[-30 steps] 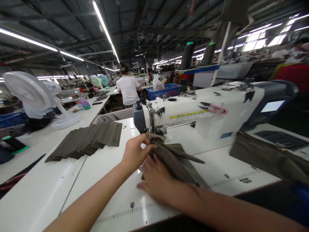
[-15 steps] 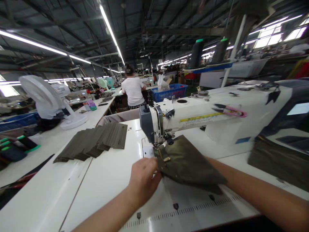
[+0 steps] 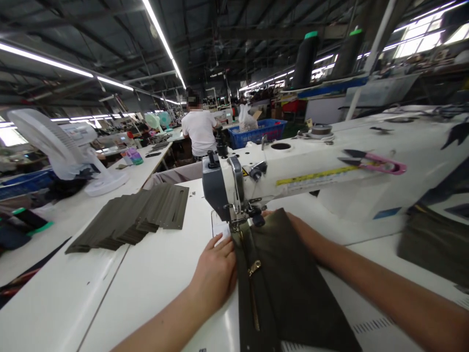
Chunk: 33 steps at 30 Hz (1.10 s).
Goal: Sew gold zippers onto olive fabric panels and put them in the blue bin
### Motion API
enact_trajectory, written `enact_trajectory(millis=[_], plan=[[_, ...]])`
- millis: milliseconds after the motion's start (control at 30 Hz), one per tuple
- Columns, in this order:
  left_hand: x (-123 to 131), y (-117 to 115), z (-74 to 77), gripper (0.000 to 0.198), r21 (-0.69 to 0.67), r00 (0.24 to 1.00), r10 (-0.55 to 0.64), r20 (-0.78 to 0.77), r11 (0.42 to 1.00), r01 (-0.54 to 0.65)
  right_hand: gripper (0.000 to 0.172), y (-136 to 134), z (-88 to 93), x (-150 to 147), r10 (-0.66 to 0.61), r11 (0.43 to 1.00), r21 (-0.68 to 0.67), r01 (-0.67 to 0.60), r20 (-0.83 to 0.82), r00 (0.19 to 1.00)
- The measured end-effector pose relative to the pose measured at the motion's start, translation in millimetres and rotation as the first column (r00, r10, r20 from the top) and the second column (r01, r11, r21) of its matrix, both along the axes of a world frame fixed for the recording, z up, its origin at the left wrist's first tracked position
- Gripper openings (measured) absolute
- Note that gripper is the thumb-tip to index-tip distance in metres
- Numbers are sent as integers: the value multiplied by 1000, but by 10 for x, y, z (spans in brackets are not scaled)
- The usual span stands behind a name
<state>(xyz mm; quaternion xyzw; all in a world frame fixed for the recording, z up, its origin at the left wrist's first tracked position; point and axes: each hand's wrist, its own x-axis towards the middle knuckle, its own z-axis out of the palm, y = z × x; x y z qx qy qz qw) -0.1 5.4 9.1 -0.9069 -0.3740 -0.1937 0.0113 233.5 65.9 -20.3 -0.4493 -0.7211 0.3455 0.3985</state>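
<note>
An olive-green fabric panel (image 3: pixel 293 283) with a zipper lies under the needle of a white sewing machine (image 3: pixel 315 171). Its brass zipper pull (image 3: pixel 254 268) faces up, and the zipper runs toward the table's front. My left hand (image 3: pixel 216 266) lies at the panel's left edge, fingers stretched out flat just in front of the presser foot; its thumb is hidden. Behind the panel's raised right part is my right hand (image 3: pixel 296 224), mostly covered by the fabric, with only a bit of fingertip showing near the machine head. What its fingers do is hidden.
A fanned stack of olive fabric pieces (image 3: pixel 128 217) lies left of the machine. Pink-handled thread snips (image 3: pixel 381 164) rest on the machine arm. Farther off are a white fan (image 3: pixel 69 146), a blue crate (image 3: pixel 256 133) and a person in a white shirt (image 3: pixel 200 132). More dark fabric (image 3: pixel 436 244) lies at right.
The panel has swung round, its zipper now lengthwise toward me. My left hand has gone from a pinch to stretched fingers. My right hand has moved farther back beside the machine head.
</note>
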Motion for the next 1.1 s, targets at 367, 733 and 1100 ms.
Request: enact_trajectory(millis=[367,733,1100], plan=[[12,-64,11,32,-15,997,64,-44,998,-65,21,-118,171,68,-286,958,145,247,426,859],[16,-105,15,19,2,992,119,51,993,-120,15,-181,246,-150,-424,859,502,97,592,685],[-91,65,-183,28,188,993,-101,68,978,87,40,-510,49,-569,-78,816,521,-252,531,844]])
